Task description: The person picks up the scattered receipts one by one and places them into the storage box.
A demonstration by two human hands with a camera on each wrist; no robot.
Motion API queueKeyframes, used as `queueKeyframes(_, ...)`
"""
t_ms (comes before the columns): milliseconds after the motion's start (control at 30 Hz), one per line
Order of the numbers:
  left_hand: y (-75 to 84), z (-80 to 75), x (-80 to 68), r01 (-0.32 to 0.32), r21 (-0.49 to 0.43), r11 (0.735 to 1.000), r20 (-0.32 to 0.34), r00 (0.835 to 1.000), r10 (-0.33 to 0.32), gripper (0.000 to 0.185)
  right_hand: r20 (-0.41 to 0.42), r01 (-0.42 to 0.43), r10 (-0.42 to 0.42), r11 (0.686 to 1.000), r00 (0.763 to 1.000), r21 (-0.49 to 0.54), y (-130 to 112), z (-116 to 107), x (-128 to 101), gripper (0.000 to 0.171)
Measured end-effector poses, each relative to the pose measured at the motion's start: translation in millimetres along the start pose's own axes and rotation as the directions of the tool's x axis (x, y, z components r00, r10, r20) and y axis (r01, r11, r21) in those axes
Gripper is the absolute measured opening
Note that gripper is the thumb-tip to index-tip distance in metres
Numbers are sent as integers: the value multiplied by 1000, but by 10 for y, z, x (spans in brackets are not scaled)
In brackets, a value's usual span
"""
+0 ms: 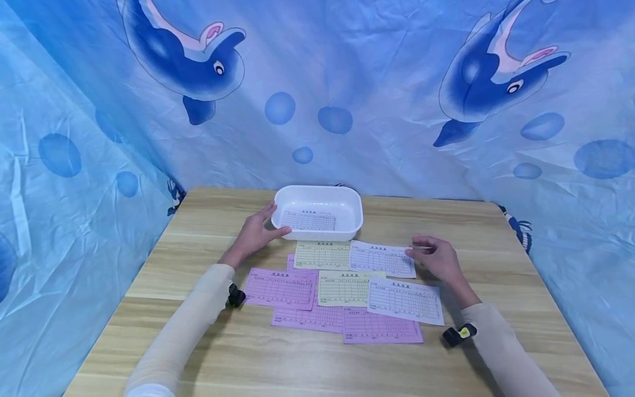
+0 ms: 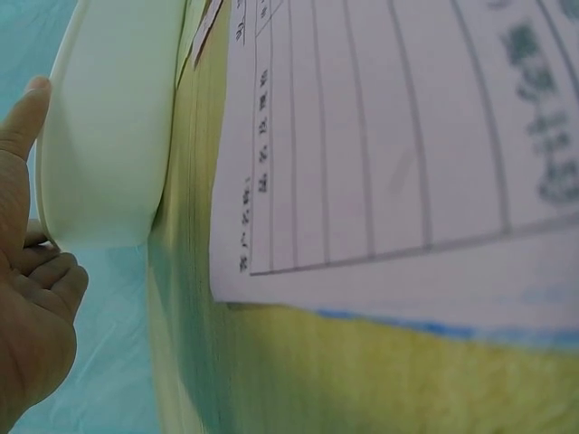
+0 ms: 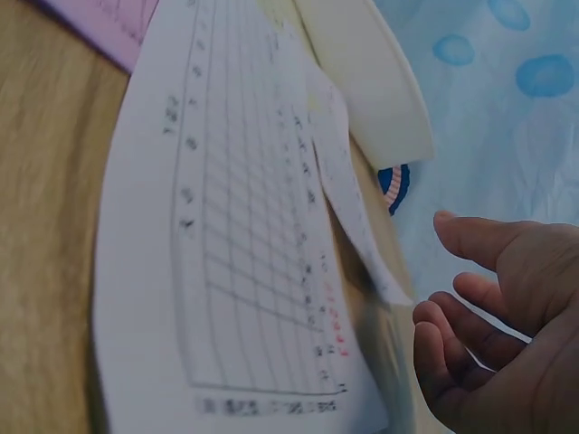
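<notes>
A white plastic tray (image 1: 317,191) stands at the back middle of the wooden table (image 1: 208,342), with one white form (image 1: 308,221) lying in it. My left hand (image 1: 256,232) rests against the tray's left near corner, fingers fairly straight; the left wrist view shows the hand (image 2: 32,298) beside the tray wall (image 2: 109,136). Several pink, yellow and white forms lie spread in front of the tray. My right hand (image 1: 432,256) hovers at the right edge of a white form (image 1: 382,258), fingers loosely curled and holding nothing. In the right wrist view that hand (image 3: 507,316) is just off a sheet's corner (image 3: 393,291).
Blue dolphin-print cloth (image 1: 347,94) hangs behind and on both sides of the table. The forms include a pink one (image 1: 280,288), a yellow one (image 1: 344,288) and a white one (image 1: 405,299), partly overlapping. Bare wood shows at the table's left, right and near edge.
</notes>
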State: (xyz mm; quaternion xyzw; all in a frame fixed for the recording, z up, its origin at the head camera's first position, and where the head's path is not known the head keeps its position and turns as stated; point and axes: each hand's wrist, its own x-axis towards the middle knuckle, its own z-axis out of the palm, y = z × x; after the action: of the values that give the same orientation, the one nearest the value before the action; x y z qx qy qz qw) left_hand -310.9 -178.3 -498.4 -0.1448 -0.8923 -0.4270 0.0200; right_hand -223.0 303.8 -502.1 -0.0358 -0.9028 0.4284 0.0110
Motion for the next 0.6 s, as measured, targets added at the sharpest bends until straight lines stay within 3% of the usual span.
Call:
queueKeyframes(367, 6, -9, -4, 16, -1, 1000, 8, 1000, -16, 110, 27, -33, 34, 998, 999, -45, 78, 46, 36, 53)
queueKeyframes(600, 10, -8, -4, 14, -4, 1000, 10, 1000, -14, 110, 32, -12, 14, 998, 999, -67, 126, 66, 60, 51)
